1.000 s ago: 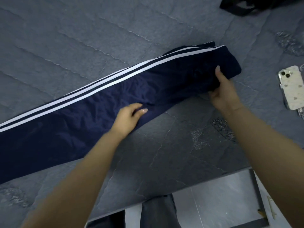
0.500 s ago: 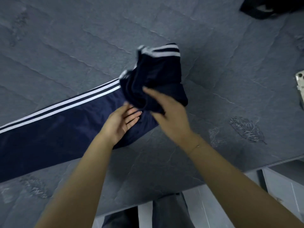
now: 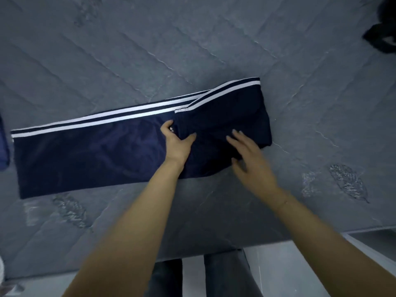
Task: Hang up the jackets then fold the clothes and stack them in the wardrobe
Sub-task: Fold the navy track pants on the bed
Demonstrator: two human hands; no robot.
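Head view: navy track pants point(image 3: 90, 155) with white side stripes lie across the middle of the frame on a grey quilted bedspread point(image 3: 192, 39), running from the left edge to right of centre. Their right end is doubled over into a flap point(image 3: 227, 112) that lies on top of the rest. The left hand point(image 3: 177, 142) sits at the flap's left edge, thumb on top and fingers seemingly tucked at the edge, pinching the cloth. The right hand point(image 3: 250, 155) lies over the flap with fingers straight and spread, holding nothing; it is blurred, so contact is hard to judge.

The fabric looks slick, so the flap could slide or spring open if the pinch lets go before it is pressed flat. The stripes of the two layers do not line up, so the next fold may come out crooked.

No wardrobe, basket or other container shows. A dark garment point(image 3: 383, 39) lies at the upper right edge.
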